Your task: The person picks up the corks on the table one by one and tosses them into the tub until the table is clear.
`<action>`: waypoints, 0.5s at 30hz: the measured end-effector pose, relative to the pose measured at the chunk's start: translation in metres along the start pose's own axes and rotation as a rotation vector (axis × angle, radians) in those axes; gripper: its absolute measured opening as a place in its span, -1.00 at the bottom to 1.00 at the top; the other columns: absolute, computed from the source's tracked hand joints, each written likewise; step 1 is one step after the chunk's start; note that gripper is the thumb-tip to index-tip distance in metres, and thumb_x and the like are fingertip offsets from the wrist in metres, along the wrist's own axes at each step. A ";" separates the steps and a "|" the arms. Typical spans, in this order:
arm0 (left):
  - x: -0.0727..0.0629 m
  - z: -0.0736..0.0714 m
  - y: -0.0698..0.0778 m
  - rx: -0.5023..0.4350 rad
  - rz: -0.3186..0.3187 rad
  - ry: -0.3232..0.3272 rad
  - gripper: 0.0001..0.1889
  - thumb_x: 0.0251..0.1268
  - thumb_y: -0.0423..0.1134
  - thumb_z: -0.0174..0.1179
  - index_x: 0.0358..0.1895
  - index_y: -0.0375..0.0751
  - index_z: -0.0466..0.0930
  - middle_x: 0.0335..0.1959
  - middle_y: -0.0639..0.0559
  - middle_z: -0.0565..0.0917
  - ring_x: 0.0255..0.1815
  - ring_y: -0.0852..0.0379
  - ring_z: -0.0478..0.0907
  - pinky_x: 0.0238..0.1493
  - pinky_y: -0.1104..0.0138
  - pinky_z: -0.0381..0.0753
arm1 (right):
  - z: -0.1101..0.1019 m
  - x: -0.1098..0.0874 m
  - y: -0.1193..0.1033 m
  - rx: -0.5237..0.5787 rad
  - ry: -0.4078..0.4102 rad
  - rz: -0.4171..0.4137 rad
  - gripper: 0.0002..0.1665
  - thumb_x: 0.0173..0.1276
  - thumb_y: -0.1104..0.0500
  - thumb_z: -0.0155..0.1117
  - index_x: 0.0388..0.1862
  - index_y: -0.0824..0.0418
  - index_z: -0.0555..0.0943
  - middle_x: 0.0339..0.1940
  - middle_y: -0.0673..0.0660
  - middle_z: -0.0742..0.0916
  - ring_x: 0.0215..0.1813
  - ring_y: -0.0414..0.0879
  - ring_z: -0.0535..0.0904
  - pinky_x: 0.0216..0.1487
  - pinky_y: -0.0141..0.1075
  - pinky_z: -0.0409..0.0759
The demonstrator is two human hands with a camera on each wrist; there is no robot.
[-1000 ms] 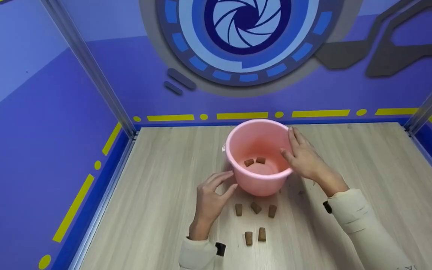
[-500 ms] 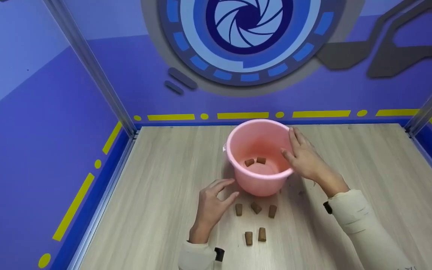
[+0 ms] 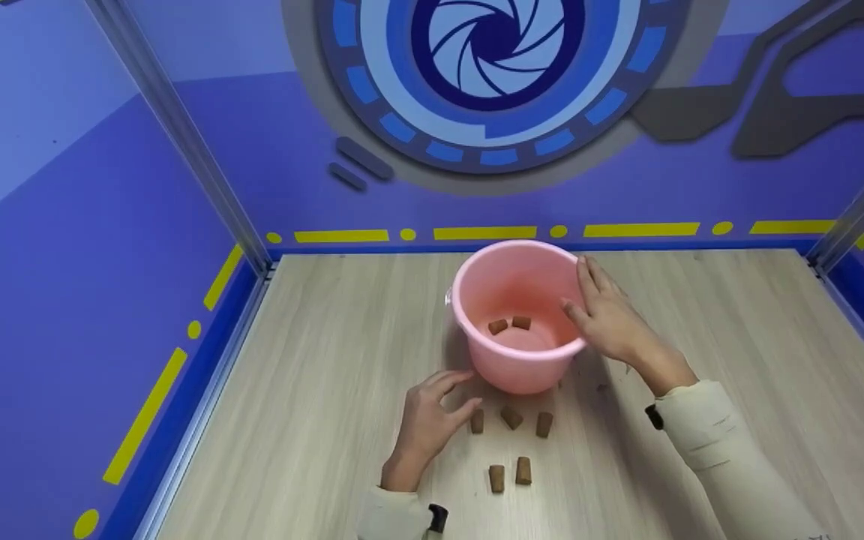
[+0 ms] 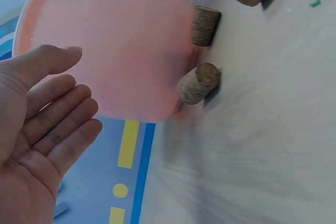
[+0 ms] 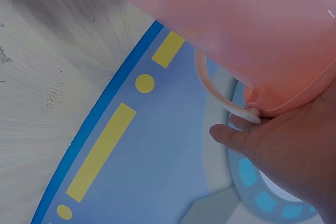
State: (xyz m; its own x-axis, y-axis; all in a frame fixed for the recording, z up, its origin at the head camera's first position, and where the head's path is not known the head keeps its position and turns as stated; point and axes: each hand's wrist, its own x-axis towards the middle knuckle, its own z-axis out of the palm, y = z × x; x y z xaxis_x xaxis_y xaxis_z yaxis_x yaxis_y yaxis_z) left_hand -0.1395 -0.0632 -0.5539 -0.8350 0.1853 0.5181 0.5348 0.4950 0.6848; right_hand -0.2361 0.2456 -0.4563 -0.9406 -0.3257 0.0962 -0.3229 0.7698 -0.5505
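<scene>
A pink bucket (image 3: 523, 373) stands tilted toward me on the wood-grain table, with two brown corks (image 3: 521, 322) on its inner floor. My right hand (image 3: 616, 319) grips the right rim, the thumb over the inside. Close by, a white handle (image 5: 215, 87) hangs at the rim in the right wrist view. My left hand (image 3: 428, 420) hovers at the bucket's lower left, holding nothing, fingers loosely extended and thumb apart. Its thumb tip is nearest the leftmost loose cork (image 3: 478, 421), partly covering it. Beside that one lie a slanted cork (image 3: 511, 418) and another cork (image 3: 544, 424).
Two more corks (image 3: 523, 471) lie nearer to me on the table (image 3: 312, 390). A blue-purple printed panel (image 3: 372, 202) rises behind the bucket, and a side panel (image 3: 87, 315) borders the table on the left. A tiny green speck (image 4: 314, 3) shows on the surface in the left wrist view.
My left hand has moved down and slightly right, from beside the bucket's wall toward the leftmost loose cork. The right hand, the bucket and the corks stay in place.
</scene>
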 end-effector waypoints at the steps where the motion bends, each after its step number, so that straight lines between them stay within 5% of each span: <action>1: 0.000 0.001 0.000 0.004 -0.001 -0.004 -0.65 0.20 -0.40 0.57 0.06 -0.33 0.79 -0.03 -0.09 0.81 0.02 0.02 0.76 0.05 0.19 0.75 | 0.000 0.000 0.000 0.000 0.001 0.000 0.03 0.74 -0.19 -0.06 0.71 0.47 -0.23 0.73 0.49 -0.11 0.69 0.48 -0.18 0.59 0.41 -0.15; 15: -0.003 0.012 -0.010 0.046 -0.014 -0.064 -0.67 0.13 -0.44 0.58 -0.01 -0.32 0.80 -0.05 -0.08 0.81 0.00 0.01 0.76 0.07 0.16 0.73 | 0.000 0.001 0.000 -0.007 0.005 0.002 0.02 0.74 -0.17 -0.06 0.71 0.48 -0.22 0.73 0.49 -0.11 0.69 0.49 -0.18 0.59 0.42 -0.14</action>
State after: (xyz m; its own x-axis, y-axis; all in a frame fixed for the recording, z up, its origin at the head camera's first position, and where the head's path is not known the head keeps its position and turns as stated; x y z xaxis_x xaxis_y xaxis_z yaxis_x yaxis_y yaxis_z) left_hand -0.1435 -0.0585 -0.5682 -0.8496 0.2311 0.4742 0.5180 0.5357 0.6669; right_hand -0.2365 0.2449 -0.4561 -0.9418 -0.3213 0.0989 -0.3214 0.7744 -0.5450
